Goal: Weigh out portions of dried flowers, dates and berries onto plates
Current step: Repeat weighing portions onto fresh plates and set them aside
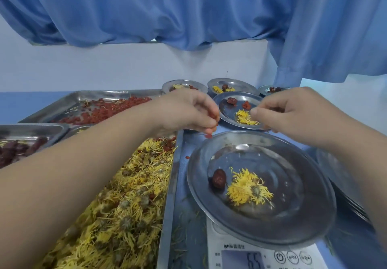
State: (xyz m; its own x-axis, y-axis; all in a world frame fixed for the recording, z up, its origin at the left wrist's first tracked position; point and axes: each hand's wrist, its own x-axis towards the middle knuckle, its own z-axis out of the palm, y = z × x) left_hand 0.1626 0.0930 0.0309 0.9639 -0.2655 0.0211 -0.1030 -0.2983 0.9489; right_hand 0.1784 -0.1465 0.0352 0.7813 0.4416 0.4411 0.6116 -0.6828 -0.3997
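Note:
A steel plate [310, 212] stands on a white digital scale [217, 247] at lower right and holds one red date [219, 178] and a yellow dried flower [248, 187]. The scale's display reads about 65. My left hand [184, 109] hovers just beyond the plate's far rim, its curled fingers holding red berries; one berry [208, 136] is below the fingertips. My right hand [293, 109] hangs to its right with fingers curled, thumb and fingertips close together; I cannot see anything in it.
A tray of yellow dried flowers [129, 201] runs along the left, a tray of red berries [104, 109] lies behind it, and a tray of dates [18, 149] sits at far left. Several filled steel plates [230, 116] stand behind the scale. Stacked plates [335, 176] sit at right.

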